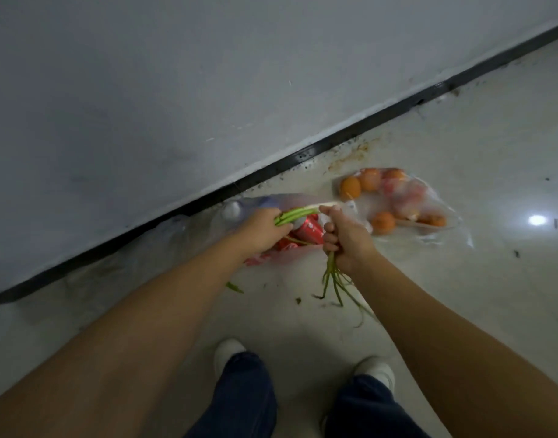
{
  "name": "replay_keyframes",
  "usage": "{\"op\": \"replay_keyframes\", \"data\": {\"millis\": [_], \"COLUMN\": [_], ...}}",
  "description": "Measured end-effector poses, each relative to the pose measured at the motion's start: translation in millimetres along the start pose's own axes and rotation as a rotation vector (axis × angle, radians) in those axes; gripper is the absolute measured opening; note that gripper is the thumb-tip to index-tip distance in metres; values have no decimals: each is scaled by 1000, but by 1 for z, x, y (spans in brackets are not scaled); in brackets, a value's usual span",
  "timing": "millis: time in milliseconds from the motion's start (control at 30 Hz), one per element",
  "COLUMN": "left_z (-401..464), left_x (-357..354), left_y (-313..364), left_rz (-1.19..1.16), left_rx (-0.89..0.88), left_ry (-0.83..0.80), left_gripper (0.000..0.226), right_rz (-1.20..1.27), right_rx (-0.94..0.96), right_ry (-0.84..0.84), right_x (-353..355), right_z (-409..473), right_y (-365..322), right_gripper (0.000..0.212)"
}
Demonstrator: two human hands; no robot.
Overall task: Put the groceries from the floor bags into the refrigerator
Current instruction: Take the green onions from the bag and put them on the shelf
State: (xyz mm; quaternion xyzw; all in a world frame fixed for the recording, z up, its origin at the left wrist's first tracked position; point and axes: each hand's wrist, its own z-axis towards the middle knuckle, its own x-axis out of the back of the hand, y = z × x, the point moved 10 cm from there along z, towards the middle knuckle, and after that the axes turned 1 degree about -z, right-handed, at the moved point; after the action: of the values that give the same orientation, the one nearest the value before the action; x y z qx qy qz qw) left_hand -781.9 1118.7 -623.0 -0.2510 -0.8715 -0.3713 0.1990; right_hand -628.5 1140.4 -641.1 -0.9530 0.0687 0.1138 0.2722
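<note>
My left hand (261,230) grips a bunch of green onions (298,213) whose white ends point right. My right hand (347,238) holds a second bunch of green onions (334,281), its thin leaves hanging down toward the floor. Both hands hover over a clear plastic bag (189,235) lying against the wall, with red soda cans (309,230) and a white bottle cap (231,210) inside. To the right lies another clear bag (442,229) holding oranges (383,222) and reddish fruit. The refrigerator is out of view.
A grey wall (176,90) with a black baseboard (334,143) runs diagonally behind the bags. Green scraps (235,287) lie on the pale tiled floor (492,153). My two white shoes (228,350) and dark trouser legs stand at the bottom.
</note>
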Motion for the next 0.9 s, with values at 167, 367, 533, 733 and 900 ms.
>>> {"op": "replay_keyframes", "data": {"millis": [167,367,533,733,900], "left_z": [-90,-180,-245,-342,-446], "left_x": [26,91,127,117,53], "left_y": [40,171,304,453,578], "left_rz": [-134,-234,-125,53,229], "left_rx": [95,12,-247,-551,-827], "left_ry": [-30,-37,-42,-173,-303], "left_gripper": [25,26,28,20,21], "right_rz": [7,-223,-611,-569,-367], "right_rx": [-109,216,524,635,748], "right_ry": [-151,-86,209,459,677], "right_x": [-12,7,52,122,231], "right_z": [-103,-233,-341,-490,-632], "right_y": [-44,-168,-262,-310,-322], "right_gripper": [17,24,21,25,26]}}
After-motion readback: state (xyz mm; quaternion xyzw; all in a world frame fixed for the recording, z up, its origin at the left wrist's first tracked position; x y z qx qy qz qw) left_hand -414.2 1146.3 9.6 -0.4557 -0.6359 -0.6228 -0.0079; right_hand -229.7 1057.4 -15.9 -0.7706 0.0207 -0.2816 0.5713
